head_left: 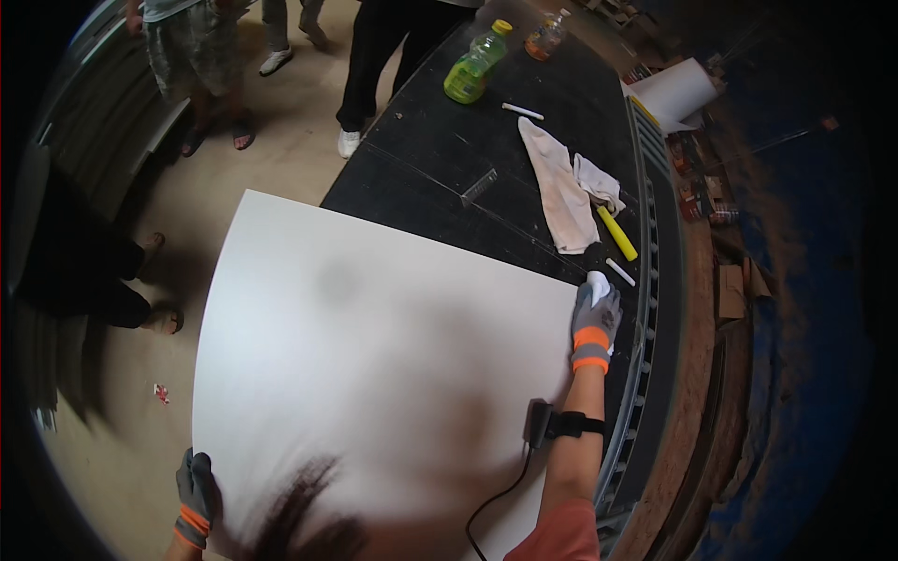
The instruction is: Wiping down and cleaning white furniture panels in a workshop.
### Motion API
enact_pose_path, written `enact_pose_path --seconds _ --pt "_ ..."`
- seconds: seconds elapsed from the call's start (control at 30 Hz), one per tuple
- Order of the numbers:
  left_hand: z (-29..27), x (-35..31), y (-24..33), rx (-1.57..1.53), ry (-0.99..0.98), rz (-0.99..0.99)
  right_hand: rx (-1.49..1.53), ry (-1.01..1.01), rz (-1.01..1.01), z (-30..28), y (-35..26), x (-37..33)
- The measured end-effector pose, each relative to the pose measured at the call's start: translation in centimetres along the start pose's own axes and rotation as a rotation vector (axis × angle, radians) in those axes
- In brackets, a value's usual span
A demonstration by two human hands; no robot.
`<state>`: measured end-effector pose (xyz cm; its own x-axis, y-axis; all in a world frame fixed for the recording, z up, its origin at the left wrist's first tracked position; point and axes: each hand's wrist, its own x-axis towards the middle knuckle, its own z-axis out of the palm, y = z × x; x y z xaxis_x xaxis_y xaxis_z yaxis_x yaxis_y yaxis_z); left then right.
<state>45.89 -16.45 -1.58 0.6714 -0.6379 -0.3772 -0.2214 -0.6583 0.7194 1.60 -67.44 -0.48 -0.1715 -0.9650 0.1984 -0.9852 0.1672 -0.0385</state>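
A large, glossy white panel (374, 309) lies over the near part of a black-topped table (421, 168). At its near left edge my left hand (195, 491), in a grey glove with an orange cuff, grips the rim with its fingers partly hidden. My right hand (596, 318), gloved the same way, is closed around a white cloth (597, 284) by the panel's far right corner. Just beyond that hand lie a white stick (620, 272), a yellow-handled tool (616, 234) and a pale rag (557, 187).
Farther up the table stand a bottle of green liquid (477, 65) and a smaller bottle (547, 35), with another white stick (522, 111) nearby. A metal roller rail (645, 355) runs along the right. Several people stand on the left and far side.
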Motion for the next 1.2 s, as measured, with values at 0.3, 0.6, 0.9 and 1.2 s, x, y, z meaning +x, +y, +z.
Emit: enact_pose_path --seconds 0.3,0.6,0.9,1.2 --pt "-0.5 0.0 3.3 0.018 -0.078 -0.191 0.282 -0.027 -0.416 -1.8 -15.3 -9.6" --pt "-0.9 -1.2 3.3 0.039 0.081 -0.083 0.363 0.1 -1.021 -1.4 -42.9 -19.4" --pt "-0.4 -0.5 3.3 -0.032 -0.032 -0.158 0.587 0.157 -0.612 -0.8 -17.8 -9.5" --pt "0.7 -0.1 -1.6 0.02 0.117 0.027 0.136 0.231 -0.678 -1.4 -16.1 -11.5"
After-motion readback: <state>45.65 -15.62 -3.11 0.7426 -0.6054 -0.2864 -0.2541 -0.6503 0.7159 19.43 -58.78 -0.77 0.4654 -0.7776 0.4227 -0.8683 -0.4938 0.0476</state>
